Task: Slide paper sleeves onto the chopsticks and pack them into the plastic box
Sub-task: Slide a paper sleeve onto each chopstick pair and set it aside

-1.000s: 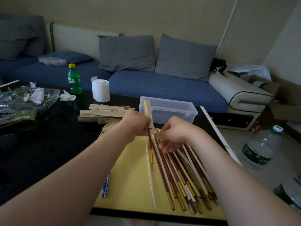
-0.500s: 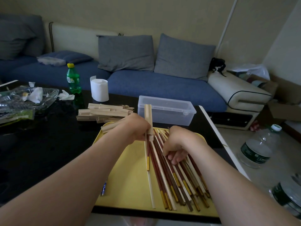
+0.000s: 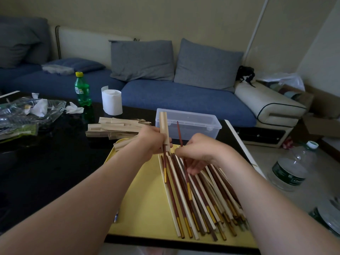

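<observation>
Paper sleeve (image 3: 164,127) stands upright in the curled fingers of the left hand (image 3: 152,142), a red-brown chopstick (image 3: 165,166) hanging from its lower end. The right hand (image 3: 198,153) pinches a second chopstick (image 3: 179,133), tilted up before the plastic box (image 3: 195,124). Loose chopsticks (image 3: 202,199) fan across the yellow tray (image 3: 147,199).

Living room — blue sofa (image 3: 184,100), cushions (image 3: 142,60)

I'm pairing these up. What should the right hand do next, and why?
Probably lower the raised chopstick in the right hand and feed its tip into the bottom of the paper sleeve: the left hand holds it upright with only one gold-tipped chopstick hanging out.
</observation>
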Demonstrator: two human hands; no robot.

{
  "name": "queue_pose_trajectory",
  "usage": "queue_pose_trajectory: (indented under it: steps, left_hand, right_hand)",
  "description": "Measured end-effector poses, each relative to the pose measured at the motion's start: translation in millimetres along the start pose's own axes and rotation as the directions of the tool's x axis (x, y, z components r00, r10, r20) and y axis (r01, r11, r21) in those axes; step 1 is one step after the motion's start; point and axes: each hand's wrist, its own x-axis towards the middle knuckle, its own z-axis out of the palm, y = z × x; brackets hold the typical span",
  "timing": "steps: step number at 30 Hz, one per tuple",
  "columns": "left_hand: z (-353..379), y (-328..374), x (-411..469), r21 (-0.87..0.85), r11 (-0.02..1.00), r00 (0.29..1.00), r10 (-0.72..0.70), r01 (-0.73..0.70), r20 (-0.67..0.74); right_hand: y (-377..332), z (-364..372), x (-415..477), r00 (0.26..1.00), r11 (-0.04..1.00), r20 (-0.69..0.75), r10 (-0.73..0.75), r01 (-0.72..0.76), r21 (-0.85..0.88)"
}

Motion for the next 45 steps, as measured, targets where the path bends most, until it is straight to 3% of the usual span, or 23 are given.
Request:
queue_pose_trajectory:
  steps: [5, 10, 19, 23, 28, 33, 36, 40, 45]
  left_hand:
    - [-4, 2, -2, -0.174, 0.984, 0.999, 0.041, -0.046, -0.034]
    - [-7, 3, -2, -0.242, 0.968, 0.995, 0.044, -0.064, -0.084]
    - [-7, 4, -3, -0.230, 0.967, 0.985, 0.074, -0.110, -0.158]
    - [-9, 4, -6, -0.211, 0.971, 0.992, 0.097, -0.113, -0.082]
    - [-6, 4, -10, -0.173, 0.981, 0.994, 0.097, -0.087, 0.054]
    - [-5, 4, -13, -0.088, 0.994, 0.986, 0.081, -0.069, 0.142]
    - [-9, 4, -12, -0.135, 0.985, 0.989, 0.116, -0.103, 0.094]
    - [-12, 4, -13, -0.124, 0.978, 0.986, 0.168, -0.167, -0.002]
    - [-13, 5, -16, -0.120, 0.988, 0.993, 0.105, -0.099, 0.047]
  right_hand:
    - [2, -4, -5, 0.948, 0.998, 0.317, -0.021, 0.037, -0.046]
    - [3, -1, -7, 0.897, 0.994, 0.438, 0.056, -0.009, -0.108]
    - [1, -4, -8, 0.895, 0.991, 0.436, 0.089, -0.037, -0.127]
    - [3, 0, -8, 0.905, 0.992, 0.418, 0.075, -0.024, -0.124]
    - [-1, 2, -7, 0.973, 0.999, 0.228, -0.039, 0.040, 0.001]
    - [2, 5, -4, 0.992, 0.975, 0.092, -0.080, 0.059, 0.215]
    - [6, 1, -1, 0.992, 0.938, 0.082, -0.093, 0.060, 0.340]
    - [9, -5, -3, 0.980, 0.943, 0.186, -0.067, 0.001, 0.333]
    - [7, 0, 1, 0.994, 0.895, 0.100, -0.046, -0.004, 0.447]
